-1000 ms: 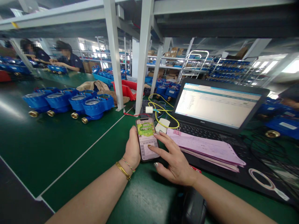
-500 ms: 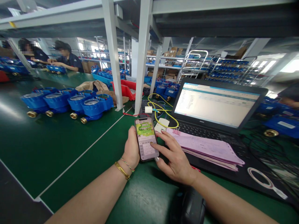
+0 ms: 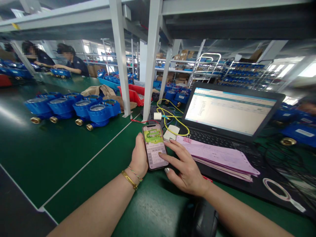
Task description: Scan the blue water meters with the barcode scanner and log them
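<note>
My left hand (image 3: pixel 139 157) grips a smartphone (image 3: pixel 153 144) upright above the green table (image 3: pixel 74 154); its screen shows a green banner and a grid of buttons. Two thin bracelets circle that wrist. My right hand (image 3: pixel 184 166) hovers at the phone's right side, its index finger touching the lower screen and the other fingers spread. Just right of it lies a stack of pink paper forms (image 3: pixel 217 157) resting on the keyboard of an open black laptop (image 3: pixel 229 112).
Several blue water meters (image 3: pixel 74 110) stand at the left. A yellow cable (image 3: pixel 170 118) and white adapters lie behind the phone, beside a red tray (image 3: pixel 134 93). White shelf posts (image 3: pixel 120 59) rise from the table. Two people sit far left. A dark mouse (image 3: pixel 203 219) lies near.
My right index finger has shifted slightly across the phone's lower screen. The left hand and phone stay almost still.
</note>
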Demonstrator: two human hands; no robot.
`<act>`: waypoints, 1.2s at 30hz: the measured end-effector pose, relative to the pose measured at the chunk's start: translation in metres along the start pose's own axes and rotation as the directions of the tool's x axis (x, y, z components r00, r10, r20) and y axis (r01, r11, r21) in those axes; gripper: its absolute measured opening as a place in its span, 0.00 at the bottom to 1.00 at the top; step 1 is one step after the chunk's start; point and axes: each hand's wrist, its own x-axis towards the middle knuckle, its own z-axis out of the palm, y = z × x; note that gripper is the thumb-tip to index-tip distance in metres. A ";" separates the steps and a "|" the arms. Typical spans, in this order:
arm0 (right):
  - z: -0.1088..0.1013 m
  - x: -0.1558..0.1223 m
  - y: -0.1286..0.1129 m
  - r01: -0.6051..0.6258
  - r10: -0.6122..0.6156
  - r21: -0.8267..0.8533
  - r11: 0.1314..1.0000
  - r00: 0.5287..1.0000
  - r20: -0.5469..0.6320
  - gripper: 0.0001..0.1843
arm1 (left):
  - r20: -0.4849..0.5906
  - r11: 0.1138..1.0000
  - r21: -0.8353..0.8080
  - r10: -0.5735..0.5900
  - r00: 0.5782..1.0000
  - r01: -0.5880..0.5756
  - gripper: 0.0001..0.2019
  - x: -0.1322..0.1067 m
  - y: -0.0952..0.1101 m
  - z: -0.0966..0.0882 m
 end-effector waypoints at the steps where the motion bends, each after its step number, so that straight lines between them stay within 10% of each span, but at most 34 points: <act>1: 0.000 0.000 0.000 0.004 -0.004 0.005 1.000 1.000 0.003 0.19 | -0.004 1.000 0.000 0.000 1.000 0.000 0.27 0.000 0.000 -0.001; 36: 0.001 0.001 0.001 -0.053 0.053 -0.027 0.998 0.999 -0.004 0.20 | -0.008 0.999 0.024 -0.029 1.000 0.030 0.31 0.003 0.002 -0.001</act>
